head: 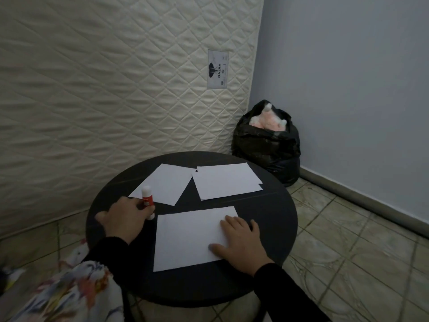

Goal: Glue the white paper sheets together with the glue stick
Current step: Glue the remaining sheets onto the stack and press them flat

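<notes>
On the round black table (pixel 274 219) a white paper sheet (pixel 185 238) lies nearest me. My right hand (pixel 239 245) rests flat on its right part with straight fingers. My left hand (pixel 123 217) grips a glue stick (pixel 147 198) with a white cap and red label, standing upright on the table left of that sheet. Farther back lie another white sheet (pixel 166 183) on the left and a small stack of white sheets (pixel 226 180) on the right.
A quilted mattress (pixel 116 77) leans upright behind the table. A black bag (pixel 267 145) with pink stuffing sits in the corner by the blue wall. Floral fabric (pixel 69 291) lies at the lower left. The floor is tiled.
</notes>
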